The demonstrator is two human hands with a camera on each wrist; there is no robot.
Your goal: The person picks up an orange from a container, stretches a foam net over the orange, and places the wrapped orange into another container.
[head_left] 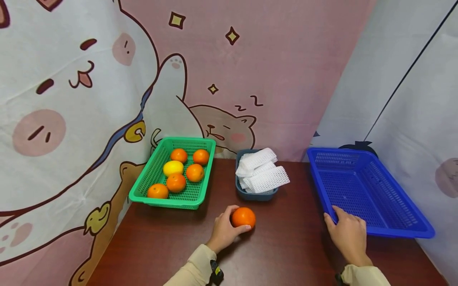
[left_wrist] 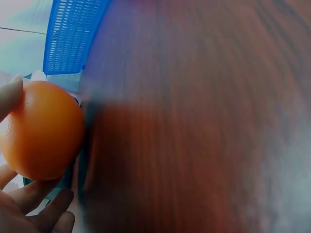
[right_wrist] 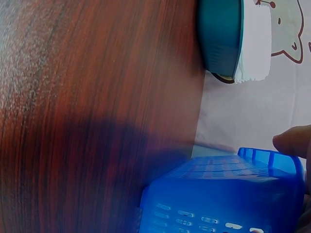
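Note:
My left hand (head_left: 224, 230) holds an orange (head_left: 244, 218) low over the brown table, with the thumb on its near side and fingers on its far side. In the left wrist view the orange (left_wrist: 46, 131) sits between thumb and fingertips. My right hand (head_left: 348, 237) grips the near left corner of a blue plastic basket (head_left: 352, 190), which has nothing in it. Up close in the right wrist view, the thumb (right_wrist: 291, 141) lies at the rim of the basket (right_wrist: 233, 194); most of the other fingers are hidden.
At the back left, a green basket (head_left: 195, 200) holds several oranges (head_left: 176, 182) and one yellow fruit (head_left: 173, 169). Beyond the left hand, a small dark blue-grey bin (head_left: 255, 196) is heaped with white foam net sleeves (head_left: 268, 179). Printed cloth walls (head_left: 286, 79) enclose the table (head_left: 282, 254).

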